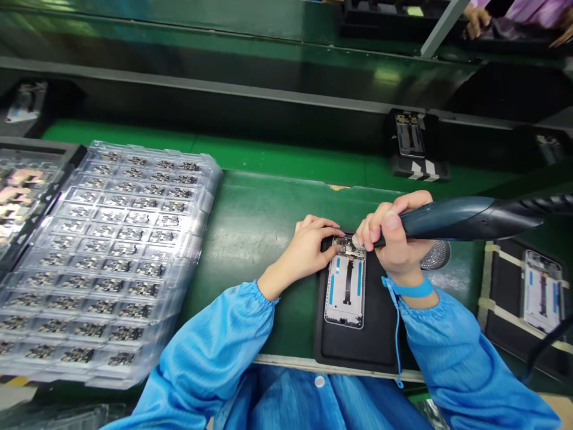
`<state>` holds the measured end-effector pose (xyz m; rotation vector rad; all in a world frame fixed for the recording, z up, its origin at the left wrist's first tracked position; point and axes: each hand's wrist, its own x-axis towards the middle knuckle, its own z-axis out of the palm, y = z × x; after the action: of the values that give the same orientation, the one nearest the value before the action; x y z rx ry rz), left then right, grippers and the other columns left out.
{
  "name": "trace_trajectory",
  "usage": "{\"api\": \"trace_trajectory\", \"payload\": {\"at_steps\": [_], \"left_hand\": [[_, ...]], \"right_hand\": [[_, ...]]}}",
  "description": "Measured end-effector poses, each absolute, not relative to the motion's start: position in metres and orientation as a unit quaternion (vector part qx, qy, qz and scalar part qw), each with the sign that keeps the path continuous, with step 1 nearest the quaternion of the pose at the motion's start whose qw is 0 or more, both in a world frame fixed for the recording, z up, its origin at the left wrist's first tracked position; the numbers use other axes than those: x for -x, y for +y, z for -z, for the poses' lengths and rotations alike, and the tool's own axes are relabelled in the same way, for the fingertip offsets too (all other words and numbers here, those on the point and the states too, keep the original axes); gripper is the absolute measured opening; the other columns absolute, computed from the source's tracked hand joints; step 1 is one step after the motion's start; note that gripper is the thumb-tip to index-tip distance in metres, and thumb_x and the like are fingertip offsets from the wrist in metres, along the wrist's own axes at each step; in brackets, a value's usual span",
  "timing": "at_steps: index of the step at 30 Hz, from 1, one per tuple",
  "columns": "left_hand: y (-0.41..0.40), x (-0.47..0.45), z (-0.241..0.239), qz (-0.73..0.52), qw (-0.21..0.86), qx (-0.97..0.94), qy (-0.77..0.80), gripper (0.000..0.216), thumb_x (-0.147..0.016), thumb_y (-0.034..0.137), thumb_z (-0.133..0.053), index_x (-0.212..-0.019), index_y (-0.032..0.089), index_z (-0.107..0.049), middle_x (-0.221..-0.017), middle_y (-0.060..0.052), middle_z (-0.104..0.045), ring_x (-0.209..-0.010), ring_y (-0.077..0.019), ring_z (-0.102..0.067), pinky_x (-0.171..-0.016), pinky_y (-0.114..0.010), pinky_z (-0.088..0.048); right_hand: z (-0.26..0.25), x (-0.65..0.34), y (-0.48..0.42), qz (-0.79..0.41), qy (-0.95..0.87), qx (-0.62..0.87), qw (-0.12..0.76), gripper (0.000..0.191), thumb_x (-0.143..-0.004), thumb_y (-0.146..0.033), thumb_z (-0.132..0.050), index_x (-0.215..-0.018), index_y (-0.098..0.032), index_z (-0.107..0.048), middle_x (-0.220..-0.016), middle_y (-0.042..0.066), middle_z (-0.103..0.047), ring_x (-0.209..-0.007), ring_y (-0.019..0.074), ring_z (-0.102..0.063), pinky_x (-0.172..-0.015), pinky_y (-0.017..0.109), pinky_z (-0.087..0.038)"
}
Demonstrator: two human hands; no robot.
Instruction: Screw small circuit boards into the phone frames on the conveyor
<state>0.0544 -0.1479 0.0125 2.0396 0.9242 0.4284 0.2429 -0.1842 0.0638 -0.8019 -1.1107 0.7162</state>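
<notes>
An open phone frame [339, 289], with a circuit board at its top end, lies on a black pad [379, 340] in front of me. My left hand [316, 242] holds the phone frame at its upper left, thumb and fingertips against the board end. My right hand [396, 239] is wrapped around a dark corded electric screwdriver [447, 220]. The screwdriver lies nearly level, its front end pointing left at the board. My fingers hide its tip, so contact with a screw cannot be seen. A blue wrist strap [414, 289] circles my right wrist.
Stacked clear trays [197, 239] of small circuit boards stand at left, beside a dark tray [67, 155] of parts. Another phone frame [541, 292] lies on a taped black pad at right. A phone in a black holder [421, 166] sits behind. A co-worker's hand [477, 21] shows at top right.
</notes>
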Motion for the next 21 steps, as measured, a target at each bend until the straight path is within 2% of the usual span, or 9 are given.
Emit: {"api": "trace_trajectory", "payload": {"at_steps": [8,14,18,21], "left_hand": [[-0.1479,-0.0541,-0.0125,-0.166,0.415,-0.816,0.366,0.033,-0.122,0.030,-0.080,-0.150,0.029,-0.098,-0.167,-0.011,-0.087,-0.157,-0.0390,-0.070,-0.146,-0.068,-0.055],[-0.1479,-0.0547,-0.0133,-0.163,0.421,-0.813,0.368,0.033,-0.122,0.030,-0.081,-0.151,0.028,-0.098,-0.169,-0.012,-0.087,-0.158,-0.0399,-0.069,-0.146,-0.068,-0.054],[-0.1478,-0.0562,-0.0128,-0.162,0.423,-0.812,0.368,0.032,-0.122,0.031,-0.082,-0.149,0.028,-0.098,-0.168,-0.012,-0.086,-0.157,-0.0404,-0.069,-0.144,-0.069,-0.055],[-0.1488,-0.0564,-0.0139,-0.167,0.418,-0.814,0.367,0.034,-0.122,0.030,-0.081,-0.151,0.029,-0.098,-0.167,-0.012,-0.087,-0.157,-0.0406,-0.069,-0.146,-0.069,-0.054]], "right_hand": [[-0.0657,-0.2432,-0.1866,-0.326,-0.508,0.376,0.703,0.050,-0.113,-0.062,-0.102,-0.110,-0.035,-0.059,-0.066,-0.015,-0.058,-0.037,0.0138,-0.049,-0.040,0.030,-0.051],[-0.0640,-0.2428,-0.1879,-0.322,-0.514,0.364,0.707,0.044,-0.116,-0.056,-0.099,-0.112,-0.034,-0.062,-0.067,-0.013,-0.059,-0.038,0.0134,-0.048,-0.040,0.030,-0.050],[-0.0634,-0.2410,-0.1858,-0.313,-0.514,0.383,0.701,0.043,-0.114,-0.057,-0.100,-0.111,-0.037,-0.063,-0.068,-0.012,-0.056,-0.038,0.0152,-0.043,-0.039,0.035,-0.048],[-0.0649,-0.2410,-0.1841,-0.325,-0.504,0.416,0.684,0.045,-0.110,-0.058,-0.104,-0.110,-0.038,-0.064,-0.069,-0.011,-0.053,-0.044,0.0171,-0.046,-0.047,0.039,-0.059]]}}
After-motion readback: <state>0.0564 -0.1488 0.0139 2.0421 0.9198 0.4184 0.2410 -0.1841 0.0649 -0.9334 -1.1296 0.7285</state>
